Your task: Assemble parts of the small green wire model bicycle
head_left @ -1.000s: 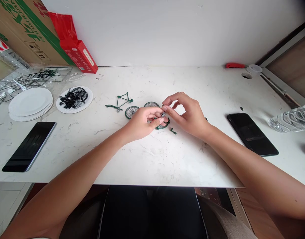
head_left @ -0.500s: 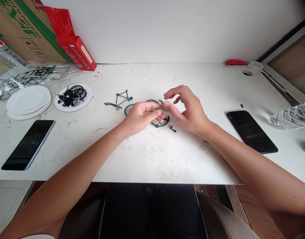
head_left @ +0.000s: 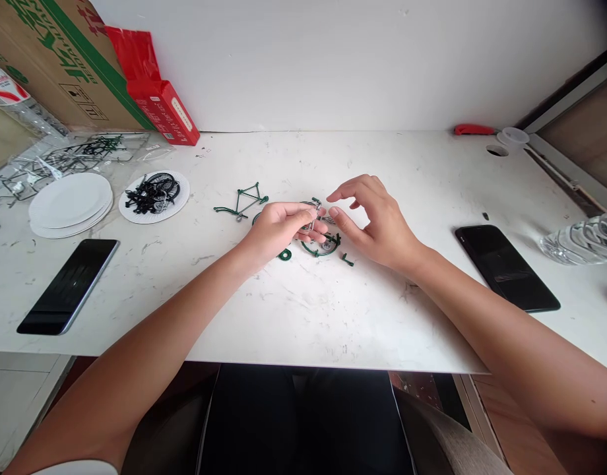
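Seen from our head camera, our left hand (head_left: pixel 278 227) pinches a small silvery part (head_left: pixel 311 221) between thumb and fingertips just above the white table (head_left: pixel 303 310), while our right hand (head_left: pixel 377 221) hovers beside it, fingers apart and holding nothing. To do this well, we judge, the part should stay low over the table and steady while the free fingers close in. A green bicycle frame (head_left: pixel 244 201), a curved green piece (head_left: pixel 323 245) and a loose green ring (head_left: pixel 284 254) crowd the spot and could be knocked. Well apart lie two phones (head_left: pixel 66 285) (head_left: pixel 506 265), a plate of black parts (head_left: pixel 154 195) and a water bottle (head_left: pixel 583 239).
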Motion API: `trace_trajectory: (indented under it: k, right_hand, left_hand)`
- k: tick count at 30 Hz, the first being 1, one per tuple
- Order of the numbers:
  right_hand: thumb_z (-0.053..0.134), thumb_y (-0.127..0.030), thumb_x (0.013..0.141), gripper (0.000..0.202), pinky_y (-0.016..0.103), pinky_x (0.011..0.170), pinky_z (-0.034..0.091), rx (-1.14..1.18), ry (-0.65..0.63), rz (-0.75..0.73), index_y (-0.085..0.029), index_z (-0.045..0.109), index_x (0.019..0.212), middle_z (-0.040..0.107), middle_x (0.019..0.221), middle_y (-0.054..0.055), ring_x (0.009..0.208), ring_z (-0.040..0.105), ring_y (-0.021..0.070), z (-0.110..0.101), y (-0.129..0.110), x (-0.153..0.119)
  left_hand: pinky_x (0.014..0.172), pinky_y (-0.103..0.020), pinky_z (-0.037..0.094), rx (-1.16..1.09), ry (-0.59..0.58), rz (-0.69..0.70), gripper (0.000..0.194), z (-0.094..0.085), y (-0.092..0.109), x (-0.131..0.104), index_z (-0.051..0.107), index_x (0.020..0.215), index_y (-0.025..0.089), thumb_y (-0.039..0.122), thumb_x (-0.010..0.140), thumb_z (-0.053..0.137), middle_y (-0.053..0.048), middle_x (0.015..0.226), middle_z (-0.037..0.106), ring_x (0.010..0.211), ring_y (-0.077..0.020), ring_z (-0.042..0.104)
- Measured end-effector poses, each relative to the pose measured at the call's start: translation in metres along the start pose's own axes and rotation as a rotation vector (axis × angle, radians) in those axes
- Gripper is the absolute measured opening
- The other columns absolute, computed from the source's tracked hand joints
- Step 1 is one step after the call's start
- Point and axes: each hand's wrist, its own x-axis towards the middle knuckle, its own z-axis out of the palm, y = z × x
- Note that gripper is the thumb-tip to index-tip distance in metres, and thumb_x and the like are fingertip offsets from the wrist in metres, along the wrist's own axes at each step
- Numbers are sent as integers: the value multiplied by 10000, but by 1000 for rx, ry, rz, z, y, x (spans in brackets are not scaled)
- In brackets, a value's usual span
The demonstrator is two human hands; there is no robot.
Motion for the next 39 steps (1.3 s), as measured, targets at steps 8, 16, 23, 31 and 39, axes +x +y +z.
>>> trace_trajectory:
  k: [8,16,23,31,39]
  right_hand:
    - [749,-456,1101,293,532,969,615,52,-42,-28,-289,726,1341,772,1266,105,1173,691,325,0,-4,-2]
    - [822,-567,1033,561,632,1066,589,0,-115,-80,-312,710,1520,724,1391,141,1261,658,380,2,-5,-4]
    - [834,-616,1011,514,632,995,597,-19,-89,-42,-327,768,1430,739,1327,138,1186,658,376,2,-8,-4]
    - [809,-603,1037,504,583,1009,613,26,-84,-25,-314,748,1445,757,1283,127,1196,670,359,2,-4,-5]
    - [803,-589,1043,505,570,1002,612,51,-90,-15,-298,736,1450,784,1302,122,1210,687,360,2,-6,-4]
  left_hand:
    - [867,-322,656,-17,33,-34,284,-2,-1,1,877,1090,141,393,1083,747,-129,1165,876,941,-219,877]
    - [972,-378,697,-32,-56,-39,269,5,1,-4,858,1115,180,438,1055,813,-99,1139,885,987,-210,857]
    - [1005,-399,684,-50,-102,-55,328,5,1,-5,833,1110,177,500,1052,819,-125,1149,883,1112,-251,853]
    - [958,-403,702,-195,-162,-84,344,3,-2,-1,827,1221,154,467,1108,740,-178,1186,886,1189,-304,857]
    - [1000,-408,675,-270,-232,-98,356,-2,-5,1,843,1230,175,494,1085,782,-199,1307,870,1228,-320,851]
